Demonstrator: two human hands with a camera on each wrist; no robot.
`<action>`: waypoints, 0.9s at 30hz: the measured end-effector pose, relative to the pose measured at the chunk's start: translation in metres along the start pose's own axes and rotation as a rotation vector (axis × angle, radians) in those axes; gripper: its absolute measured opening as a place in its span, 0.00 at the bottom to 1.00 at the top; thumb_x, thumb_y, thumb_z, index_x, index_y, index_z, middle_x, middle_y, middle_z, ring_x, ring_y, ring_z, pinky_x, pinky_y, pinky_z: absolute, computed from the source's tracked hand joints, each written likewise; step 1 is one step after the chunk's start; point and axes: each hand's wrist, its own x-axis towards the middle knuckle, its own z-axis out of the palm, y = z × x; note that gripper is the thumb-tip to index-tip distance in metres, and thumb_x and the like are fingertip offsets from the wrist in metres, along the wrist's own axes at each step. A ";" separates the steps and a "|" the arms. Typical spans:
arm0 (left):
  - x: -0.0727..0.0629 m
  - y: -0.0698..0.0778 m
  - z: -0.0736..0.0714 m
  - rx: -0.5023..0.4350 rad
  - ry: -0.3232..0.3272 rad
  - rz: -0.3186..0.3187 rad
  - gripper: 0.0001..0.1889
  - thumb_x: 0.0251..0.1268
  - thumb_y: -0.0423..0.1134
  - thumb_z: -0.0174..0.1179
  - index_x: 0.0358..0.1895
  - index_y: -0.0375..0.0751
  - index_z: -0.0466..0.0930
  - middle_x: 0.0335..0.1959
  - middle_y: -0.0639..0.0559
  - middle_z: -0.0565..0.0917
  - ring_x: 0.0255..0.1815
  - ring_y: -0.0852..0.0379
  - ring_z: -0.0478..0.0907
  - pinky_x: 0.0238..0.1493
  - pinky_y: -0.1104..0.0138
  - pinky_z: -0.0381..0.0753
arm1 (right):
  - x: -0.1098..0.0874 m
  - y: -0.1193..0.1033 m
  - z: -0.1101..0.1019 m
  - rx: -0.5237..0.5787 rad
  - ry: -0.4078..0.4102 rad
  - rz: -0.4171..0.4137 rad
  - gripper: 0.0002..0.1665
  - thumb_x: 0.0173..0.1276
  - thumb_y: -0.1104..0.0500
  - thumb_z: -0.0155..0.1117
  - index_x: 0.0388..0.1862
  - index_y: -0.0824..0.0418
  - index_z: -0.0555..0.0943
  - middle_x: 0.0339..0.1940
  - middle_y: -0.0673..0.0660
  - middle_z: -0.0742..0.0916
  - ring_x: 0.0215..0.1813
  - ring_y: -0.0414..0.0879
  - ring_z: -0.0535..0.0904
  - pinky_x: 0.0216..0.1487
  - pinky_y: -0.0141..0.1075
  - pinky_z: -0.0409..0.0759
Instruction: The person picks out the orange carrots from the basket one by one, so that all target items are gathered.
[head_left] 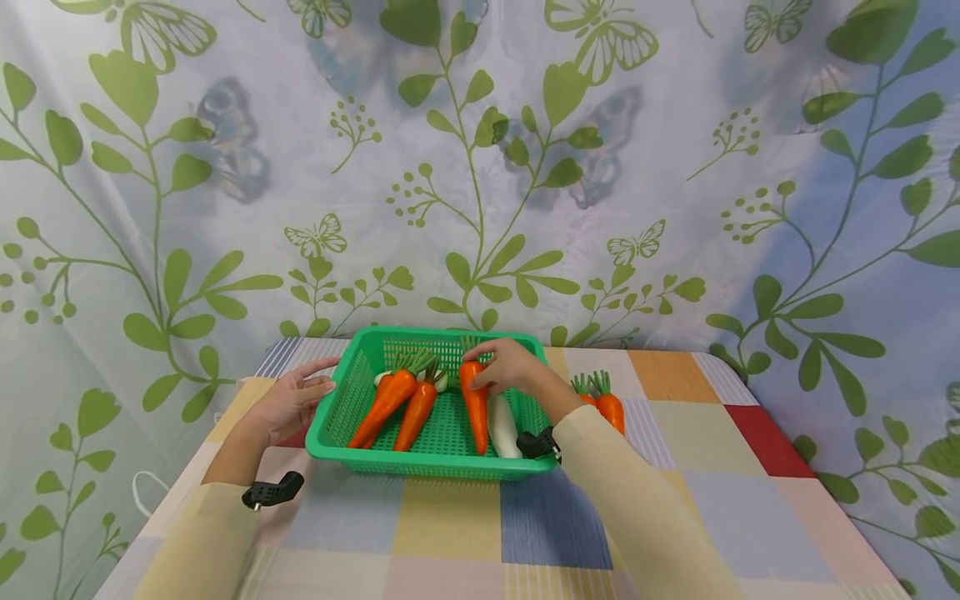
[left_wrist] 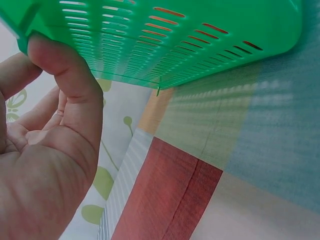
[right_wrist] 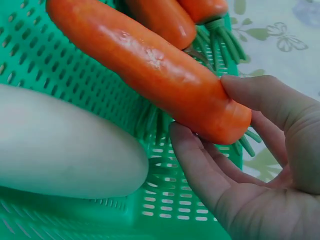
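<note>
A green plastic basket (head_left: 435,461) stands on the patchwork tablecloth. In it, my right hand (head_left: 504,367) pinches an orange carrot (head_left: 476,408) near its leafy end, thumb on one side and fingers on the other. The right wrist view shows this carrot (right_wrist: 150,65) slanting above the basket floor, beside a white radish (right_wrist: 70,142) with green stems. More carrots (head_left: 416,414) with green tops lie in the basket's left half. At the left end, my left hand (head_left: 288,404) touches the rim from outside, its fingers loosely bent. Its thumb (left_wrist: 52,52) meets the basket's edge in the left wrist view.
Outside the basket, carrots (head_left: 611,411) lie on the tablecloth to the right, partly behind my right forearm. Small white vegetables (head_left: 441,382) show among the stems inside. A leaf-patterned curtain (head_left: 480,167) hangs close behind the table. A white cable (head_left: 142,492) loops at the left edge.
</note>
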 end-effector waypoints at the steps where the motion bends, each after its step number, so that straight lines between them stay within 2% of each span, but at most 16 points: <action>1: 0.000 -0.001 0.000 0.001 0.003 0.000 0.35 0.79 0.35 0.54 0.81 0.40 0.48 0.38 0.59 0.82 0.40 0.61 0.86 0.47 0.65 0.89 | -0.001 0.001 -0.001 0.020 -0.005 -0.002 0.34 0.60 0.70 0.75 0.67 0.59 0.80 0.56 0.65 0.84 0.50 0.55 0.87 0.52 0.49 0.89; 8: -0.002 -0.003 0.002 -0.009 0.003 0.006 0.33 0.79 0.34 0.54 0.80 0.42 0.52 0.39 0.59 0.83 0.40 0.62 0.86 0.47 0.66 0.89 | -0.008 0.001 -0.009 0.128 -0.011 -0.014 0.35 0.62 0.70 0.74 0.69 0.58 0.79 0.60 0.67 0.82 0.51 0.56 0.87 0.58 0.55 0.85; 15: -0.004 -0.003 0.004 0.001 0.009 0.008 0.33 0.79 0.34 0.54 0.80 0.42 0.52 0.38 0.59 0.83 0.40 0.62 0.86 0.47 0.66 0.89 | -0.020 -0.005 -0.017 0.204 0.010 -0.058 0.34 0.64 0.70 0.73 0.68 0.52 0.80 0.64 0.66 0.79 0.57 0.58 0.85 0.53 0.48 0.88; 22: -0.008 0.001 0.007 0.001 -0.006 0.024 0.33 0.79 0.33 0.54 0.80 0.38 0.50 0.39 0.58 0.84 0.41 0.61 0.87 0.47 0.65 0.89 | -0.033 -0.007 -0.026 0.268 -0.008 -0.103 0.34 0.64 0.68 0.73 0.68 0.52 0.79 0.64 0.68 0.79 0.58 0.60 0.84 0.54 0.50 0.88; 27: -0.010 0.000 0.009 -0.003 -0.002 0.023 0.32 0.80 0.32 0.52 0.80 0.39 0.51 0.39 0.58 0.84 0.41 0.62 0.87 0.47 0.65 0.89 | -0.043 -0.007 -0.033 0.296 0.025 -0.118 0.34 0.64 0.68 0.73 0.68 0.52 0.78 0.64 0.67 0.80 0.59 0.61 0.84 0.53 0.51 0.88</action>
